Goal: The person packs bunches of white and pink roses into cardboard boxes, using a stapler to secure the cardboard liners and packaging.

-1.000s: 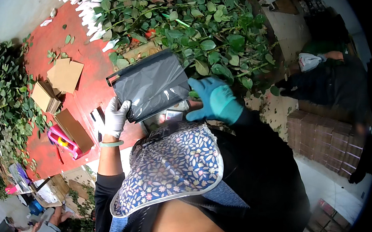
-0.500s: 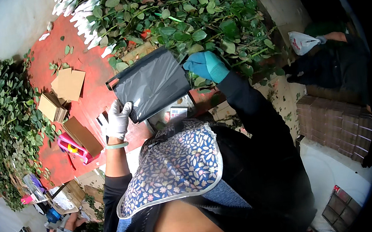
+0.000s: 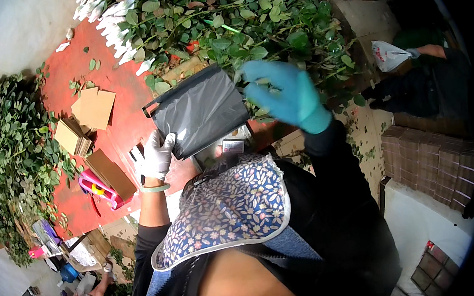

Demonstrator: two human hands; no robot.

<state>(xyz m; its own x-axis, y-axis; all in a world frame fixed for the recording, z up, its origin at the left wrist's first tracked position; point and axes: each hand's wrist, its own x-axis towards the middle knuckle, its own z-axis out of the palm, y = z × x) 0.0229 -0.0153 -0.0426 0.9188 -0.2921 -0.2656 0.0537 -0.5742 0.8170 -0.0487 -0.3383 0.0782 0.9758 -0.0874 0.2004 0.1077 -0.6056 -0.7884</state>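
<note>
A rectangular panel [image 3: 201, 114] covered in shiny, wrinkled black plastic lies tilted in front of me, with a dark strip along its far edge. My left hand [image 3: 158, 155], in a white glove, grips its near left corner, thumb on top and fingers partly hidden beneath. My right hand [image 3: 286, 92], in a blue-green glove, is just off the panel's right side. It is smeared by motion, but thumb and fingers are spread with nothing visible between them. Behind the panel lies a big heap of leafy green stems [image 3: 245, 18], some with white-wrapped ends [image 3: 118, 33].
Cardboard pieces [image 3: 94, 107] and a cardboard stack [image 3: 72, 137] lie on the red table [image 3: 122, 111]. A pink tape dispenser [image 3: 98, 190] stands beside a brown cardboard piece [image 3: 112, 175]. More foliage [image 3: 7, 156] is piled at left. At right, a person holds a white bag [image 3: 388, 56] near stacked cardboard [image 3: 425, 156].
My right hand has come off the panel's right edge, moving right and toward me, and its fingers have spread. My left hand keeps its grip. The whole view has shifted slightly.
</note>
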